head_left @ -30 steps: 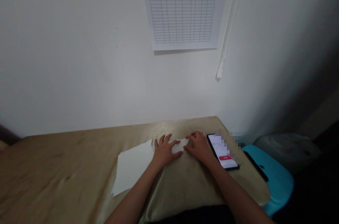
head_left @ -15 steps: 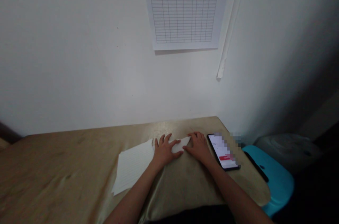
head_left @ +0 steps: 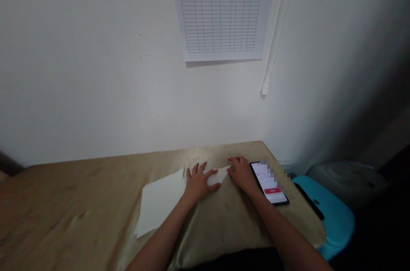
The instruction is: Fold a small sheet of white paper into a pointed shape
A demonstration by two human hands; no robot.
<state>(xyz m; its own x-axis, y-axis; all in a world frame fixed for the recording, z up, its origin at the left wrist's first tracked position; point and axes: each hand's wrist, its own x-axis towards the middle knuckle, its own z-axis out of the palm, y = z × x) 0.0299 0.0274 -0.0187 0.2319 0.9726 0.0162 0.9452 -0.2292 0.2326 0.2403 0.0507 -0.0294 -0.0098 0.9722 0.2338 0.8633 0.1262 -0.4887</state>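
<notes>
A small folded piece of white paper (head_left: 218, 175) lies on the table, its pointed end toward the right. My left hand (head_left: 197, 182) rests with spread fingers over the paper's left part, thumb and index finger apart on it. At the pointed tip is my right hand (head_left: 241, 172), its thumb by the tip and its index finger stretched out just beyond; whether the thumb presses the paper I cannot tell. Left of my left hand lie several sheets of lined white paper (head_left: 162, 202), partly under my left forearm.
A phone (head_left: 270, 189) with a lit screen lies right of my right hand. The table (head_left: 80, 202) has a wrinkled brown cover and meets a white wall. A printed table sheet (head_left: 222, 23) hangs there. Beyond the right edge stands a turquoise plastic object (head_left: 336, 215).
My right hand's thumb has moved slightly right, from over the folded paper to its tip, so more of the paper shows. My left hand stays in place.
</notes>
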